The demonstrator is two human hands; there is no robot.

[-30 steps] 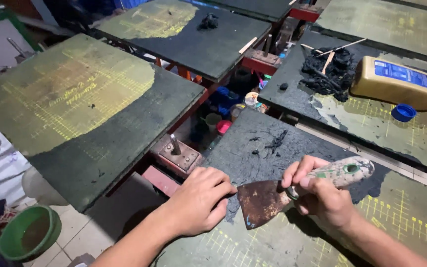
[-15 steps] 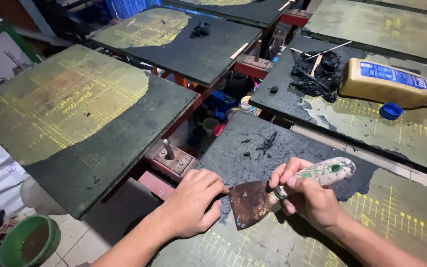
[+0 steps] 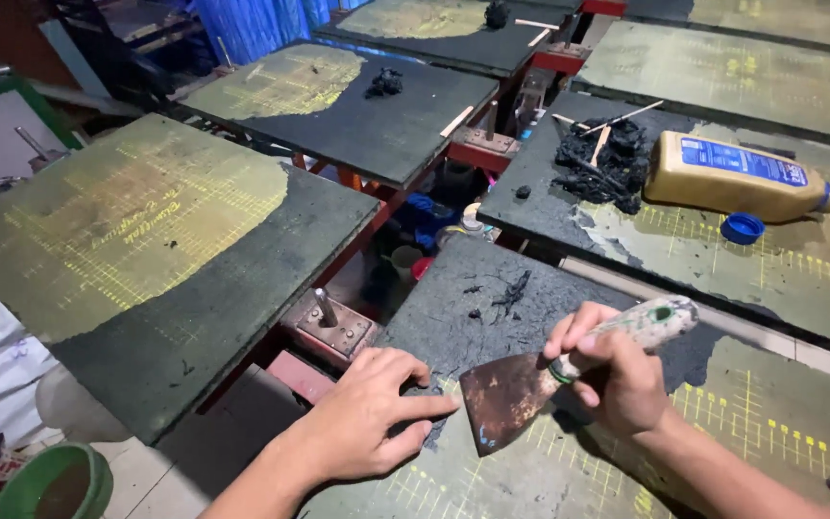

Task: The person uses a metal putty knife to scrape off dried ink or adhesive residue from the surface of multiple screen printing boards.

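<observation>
Now the right hand [image 3: 617, 375] has its fingers wrapped tight around the paint-smeared handle of a rusty scraper [image 3: 516, 399], whose blade lies tilted on the dark-coated tabletop [image 3: 492, 317]. Compared with a second ago, the blade sits a little lower and nearer the tabletop's front edge. Just left of the scraper, the left hand [image 3: 362, 428] rests flat, fingers spread and holding nothing, its forefinger almost touching the blade. Black scrapings [image 3: 506, 293] lie beyond the scraper.

A tan bottle [image 3: 737, 178] with blue label [image 3: 744, 160] lies on the far pallet [image 3: 722, 259].
</observation>
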